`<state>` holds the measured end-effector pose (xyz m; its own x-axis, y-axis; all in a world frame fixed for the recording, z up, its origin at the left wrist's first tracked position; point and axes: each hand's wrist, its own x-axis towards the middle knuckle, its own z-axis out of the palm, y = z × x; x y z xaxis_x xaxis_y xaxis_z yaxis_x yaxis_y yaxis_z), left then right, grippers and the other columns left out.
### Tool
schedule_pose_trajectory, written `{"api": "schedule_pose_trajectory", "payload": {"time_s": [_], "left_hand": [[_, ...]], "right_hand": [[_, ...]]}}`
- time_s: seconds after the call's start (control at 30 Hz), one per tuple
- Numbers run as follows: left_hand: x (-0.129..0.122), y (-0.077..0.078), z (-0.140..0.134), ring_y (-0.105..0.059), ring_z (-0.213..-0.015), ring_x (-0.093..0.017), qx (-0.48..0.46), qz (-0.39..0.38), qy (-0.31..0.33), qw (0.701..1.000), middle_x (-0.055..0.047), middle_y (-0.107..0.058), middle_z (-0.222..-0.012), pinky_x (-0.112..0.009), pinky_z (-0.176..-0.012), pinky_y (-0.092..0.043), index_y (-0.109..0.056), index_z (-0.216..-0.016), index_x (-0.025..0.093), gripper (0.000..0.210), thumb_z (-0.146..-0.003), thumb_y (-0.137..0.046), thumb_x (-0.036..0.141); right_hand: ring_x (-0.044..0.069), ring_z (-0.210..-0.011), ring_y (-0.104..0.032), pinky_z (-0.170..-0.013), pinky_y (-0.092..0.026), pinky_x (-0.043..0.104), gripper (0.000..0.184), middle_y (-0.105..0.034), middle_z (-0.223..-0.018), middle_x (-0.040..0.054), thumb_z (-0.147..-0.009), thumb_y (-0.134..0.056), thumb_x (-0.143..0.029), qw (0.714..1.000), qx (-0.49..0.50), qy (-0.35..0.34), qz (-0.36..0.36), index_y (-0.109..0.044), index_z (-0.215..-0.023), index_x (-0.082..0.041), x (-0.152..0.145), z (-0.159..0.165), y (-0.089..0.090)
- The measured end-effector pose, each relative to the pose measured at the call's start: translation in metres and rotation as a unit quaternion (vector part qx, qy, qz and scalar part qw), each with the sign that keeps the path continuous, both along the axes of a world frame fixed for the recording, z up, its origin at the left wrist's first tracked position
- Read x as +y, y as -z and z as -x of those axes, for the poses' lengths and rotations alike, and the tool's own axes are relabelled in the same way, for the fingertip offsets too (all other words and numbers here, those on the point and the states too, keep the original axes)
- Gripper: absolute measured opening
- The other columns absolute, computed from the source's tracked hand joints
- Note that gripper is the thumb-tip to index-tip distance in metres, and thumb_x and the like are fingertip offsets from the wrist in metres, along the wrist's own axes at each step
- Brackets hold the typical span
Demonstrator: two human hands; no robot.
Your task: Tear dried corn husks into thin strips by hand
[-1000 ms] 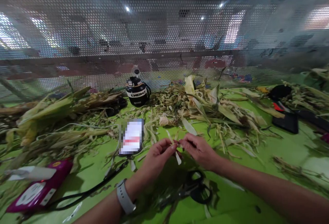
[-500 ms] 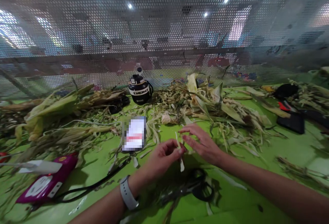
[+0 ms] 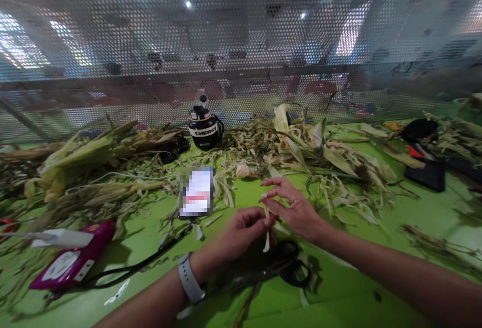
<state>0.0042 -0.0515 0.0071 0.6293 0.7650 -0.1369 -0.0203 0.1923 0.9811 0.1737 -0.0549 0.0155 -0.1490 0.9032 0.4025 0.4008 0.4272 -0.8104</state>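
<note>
A narrow pale strip of corn husk (image 3: 267,242) is pinched between the thumb and fingers of my left hand (image 3: 246,230), its lower end hanging free. My right hand (image 3: 295,207) is close by on the right, fingers apart, with its tips at the strip's upper end. Whether those fingertips touch the strip I cannot tell. Under both hands, black-handled scissors (image 3: 297,272) lie on the green table (image 3: 339,293), their blades in shadow.
Dried corn husks (image 3: 301,147) are heaped along the back, with more husks (image 3: 83,152) at the left. A black jar-shaped bottle (image 3: 203,129) stands before a perforated metal screen (image 3: 241,31). A phone (image 3: 196,192), a corded purple device (image 3: 73,257) and a dark phone-like slab (image 3: 425,175) lie around.
The fingers of my right hand have come down and in towards the strip's top, where less of it shows above my left hand. The view has tilted slightly.
</note>
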Motion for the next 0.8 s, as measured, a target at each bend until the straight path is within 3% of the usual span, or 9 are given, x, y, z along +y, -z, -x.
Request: {"api": "schedule_pose_trajectory", "payload": {"time_s": [0.07,0.13,0.23,0.3,0.43,0.57,0.8], "left_hand": [[0.002,0.000,0.000,-0.059,-0.067,-0.014,-0.036,0.012,-0.052,0.998,-0.004,-0.067,-0.073,-0.024,-0.068,-0.045,-0.068,-0.086,0.016,0.029,-0.076,-0.063,0.043],[0.005,0.002,0.001,-0.062,-0.082,-0.018,-0.071,0.014,-0.094,0.993,-0.006,-0.069,-0.086,-0.028,-0.078,-0.046,-0.066,-0.098,0.017,0.031,-0.079,-0.060,0.042],[0.007,0.005,0.002,-0.061,-0.092,-0.019,-0.107,0.028,-0.139,0.984,-0.007,-0.068,-0.095,-0.030,-0.084,-0.045,-0.065,-0.101,0.018,0.030,-0.082,-0.057,0.040],[0.008,0.006,0.002,-0.062,-0.087,-0.018,-0.122,0.050,-0.159,0.978,-0.005,-0.069,-0.090,-0.028,-0.081,-0.046,-0.066,-0.095,0.018,0.026,-0.079,-0.062,0.037],[0.008,0.007,-0.001,-0.062,-0.077,-0.015,-0.129,0.058,-0.167,0.976,-0.003,-0.070,-0.083,-0.026,-0.075,-0.046,-0.065,-0.089,0.017,0.025,-0.069,-0.073,0.031],[0.008,0.006,-0.002,-0.062,-0.073,-0.013,-0.112,0.021,-0.183,0.977,-0.002,-0.070,-0.078,-0.025,-0.073,-0.047,-0.066,-0.083,0.016,0.022,-0.069,-0.073,0.031],[0.012,0.009,-0.001,-0.065,-0.078,-0.019,-0.111,0.015,-0.220,0.969,-0.004,-0.071,-0.076,-0.031,-0.077,-0.048,-0.066,-0.082,0.016,0.024,-0.069,-0.072,0.035]], "right_hand": [[0.021,-0.106,-0.048,-0.091,-0.037,0.039,0.012,-0.053,-0.106,0.0078,-0.087,-0.052,-0.030,0.995,-0.025,0.051,-0.082,-0.061,-0.089,-0.022,0.000,-0.004,-0.007],[0.020,-0.091,-0.050,-0.081,-0.039,0.035,0.018,-0.055,-0.089,0.0067,-0.090,-0.045,-0.028,0.985,-0.069,0.068,-0.143,-0.057,-0.081,-0.020,-0.003,-0.006,-0.011],[0.015,-0.061,-0.043,-0.059,-0.034,0.028,0.033,-0.047,-0.061,0.0006,-0.091,-0.041,-0.033,0.977,-0.189,-0.009,-0.097,-0.049,-0.063,-0.019,-0.009,-0.004,-0.008],[0.013,-0.056,-0.041,-0.055,-0.030,0.027,0.035,-0.048,-0.059,0.0000,-0.090,-0.044,-0.038,0.968,-0.242,-0.052,-0.038,-0.049,-0.062,-0.018,-0.011,0.001,-0.001],[0.013,-0.058,-0.046,-0.056,-0.031,0.025,0.026,-0.057,-0.066,0.0019,-0.088,-0.047,-0.035,0.972,-0.228,-0.061,0.015,-0.054,-0.069,-0.018,-0.012,0.007,0.011],[0.014,-0.058,-0.047,-0.055,-0.031,0.026,0.027,-0.058,-0.066,0.0027,-0.087,-0.049,-0.038,0.971,-0.234,-0.045,0.011,-0.055,-0.070,-0.018,-0.010,0.006,0.016],[0.014,-0.060,-0.047,-0.057,-0.034,0.027,0.029,-0.056,-0.065,0.0031,-0.091,-0.039,-0.028,0.962,-0.253,-0.093,-0.049,-0.053,-0.068,-0.018,-0.005,0.004,0.012]]}}
